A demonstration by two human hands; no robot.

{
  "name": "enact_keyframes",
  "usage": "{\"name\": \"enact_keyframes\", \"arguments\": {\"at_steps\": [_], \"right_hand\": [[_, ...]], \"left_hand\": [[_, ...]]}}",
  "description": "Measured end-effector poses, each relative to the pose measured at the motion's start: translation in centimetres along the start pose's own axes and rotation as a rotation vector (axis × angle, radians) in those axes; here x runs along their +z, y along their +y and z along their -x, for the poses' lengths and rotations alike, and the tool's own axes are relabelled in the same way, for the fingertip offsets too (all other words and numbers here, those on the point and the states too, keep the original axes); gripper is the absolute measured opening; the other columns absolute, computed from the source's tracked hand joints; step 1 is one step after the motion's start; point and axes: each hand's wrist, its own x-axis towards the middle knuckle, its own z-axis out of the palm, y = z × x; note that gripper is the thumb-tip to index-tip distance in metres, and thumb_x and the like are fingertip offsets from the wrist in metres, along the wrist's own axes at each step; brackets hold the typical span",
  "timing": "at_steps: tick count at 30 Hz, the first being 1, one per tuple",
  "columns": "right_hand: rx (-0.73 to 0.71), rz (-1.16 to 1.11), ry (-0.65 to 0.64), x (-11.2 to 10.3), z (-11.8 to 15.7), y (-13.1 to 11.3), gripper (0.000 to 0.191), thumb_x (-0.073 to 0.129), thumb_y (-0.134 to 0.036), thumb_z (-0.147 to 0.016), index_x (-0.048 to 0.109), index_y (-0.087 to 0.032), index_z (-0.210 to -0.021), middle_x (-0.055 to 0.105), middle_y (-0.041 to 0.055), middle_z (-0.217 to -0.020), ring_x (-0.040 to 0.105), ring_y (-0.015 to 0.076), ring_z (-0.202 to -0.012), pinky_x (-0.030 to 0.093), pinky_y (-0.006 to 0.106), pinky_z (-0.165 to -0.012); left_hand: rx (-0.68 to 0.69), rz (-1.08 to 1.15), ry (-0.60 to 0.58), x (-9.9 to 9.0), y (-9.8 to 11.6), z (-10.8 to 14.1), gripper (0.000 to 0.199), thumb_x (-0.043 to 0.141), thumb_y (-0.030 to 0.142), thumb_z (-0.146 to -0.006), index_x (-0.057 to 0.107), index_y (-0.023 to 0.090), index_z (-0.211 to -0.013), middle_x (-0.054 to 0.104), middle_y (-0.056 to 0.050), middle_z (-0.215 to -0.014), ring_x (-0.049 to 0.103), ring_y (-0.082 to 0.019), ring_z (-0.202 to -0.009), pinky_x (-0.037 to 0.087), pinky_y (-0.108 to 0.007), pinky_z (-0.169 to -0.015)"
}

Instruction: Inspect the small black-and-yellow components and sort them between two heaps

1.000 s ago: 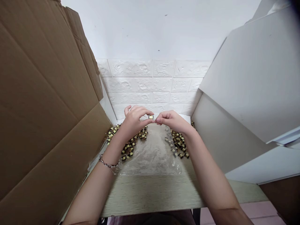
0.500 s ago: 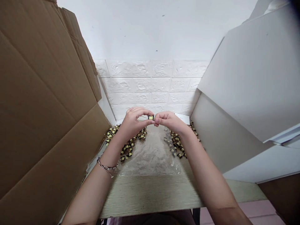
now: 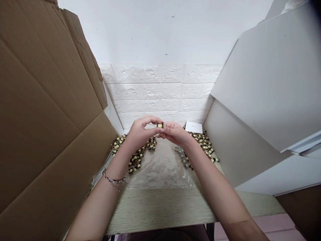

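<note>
A small transformer (image 3: pixel 159 126), a coil wrapped in yellow tape with black ends, is held up over the middle of the table. My left hand (image 3: pixel 143 130) pinches it between thumb and fingertips, and thin wires trail from its left end. Closed at the transformer's right end is my right hand (image 3: pixel 175 131), thumb against fingers; its grip on the wires there is partly hidden. Below both hands lies a clear plastic bag (image 3: pixel 160 167). Many like transformers are heaped on the left (image 3: pixel 136 159) and on the right (image 3: pixel 204 144).
A brown cardboard panel (image 3: pixel 50 100) walls off the left side, and a white panel (image 3: pixel 250 93) the right. White brick-patterned wall (image 3: pixel 147 90) closes the back. A white paper card (image 3: pixel 194 127) lies on the right heap. The wooden table's (image 3: pixel 160 211) front edge is near me.
My right hand has shifted left and turned, its fingers now closer against the transformer's end. More of the right heap and the card shows. My left hand keeps its pinch.
</note>
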Motion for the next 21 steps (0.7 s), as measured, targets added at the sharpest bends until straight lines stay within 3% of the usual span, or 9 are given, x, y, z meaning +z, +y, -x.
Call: {"name": "enact_keyframes", "arguments": {"at_steps": [8, 16, 21], "right_hand": [[-0.05, 0.032, -0.004, 0.0, 0.1, -0.1, 0.022, 0.061, -0.035, -0.069, 0.055, -0.016, -0.06, 0.05, -0.0043, -0.054, 0.046, 0.0061, -0.056, 0.036, 0.022, -0.063], [0.055, 0.574, 0.023, -0.2, -0.7, 1.2, 0.018, 0.058, -0.031, -0.069, 0.059, -0.013, -0.065, 0.051, -0.0028, -0.058, 0.044, 0.0074, -0.057, 0.034, 0.022, -0.057], [0.01, 0.664, 0.156, -0.4, -0.8, 0.4, 0.02, 0.055, -0.033, -0.07, 0.06, -0.013, -0.069, 0.054, -0.0017, -0.06, 0.046, 0.0083, -0.057, 0.036, 0.022, -0.057]], "left_hand": [[-0.046, 0.156, 0.039, 0.4, -0.5, 0.1, 0.019, 0.065, 0.027, -0.063, 0.063, 0.017, -0.079, 0.061, -0.001, -0.079, 0.053, -0.014, -0.08, 0.041, -0.026, -0.075], [-0.113, 0.495, 0.152, 0.3, -1.2, -0.1, 0.02, 0.07, 0.024, -0.058, 0.065, 0.019, -0.076, 0.062, -0.001, -0.08, 0.054, -0.012, -0.079, 0.04, -0.024, -0.077], [-0.119, 0.5, 0.19, 0.2, -1.0, -0.2, 0.023, 0.073, 0.019, -0.052, 0.065, 0.019, -0.074, 0.061, 0.0, -0.076, 0.053, -0.011, -0.076, 0.04, -0.023, -0.076]]}}
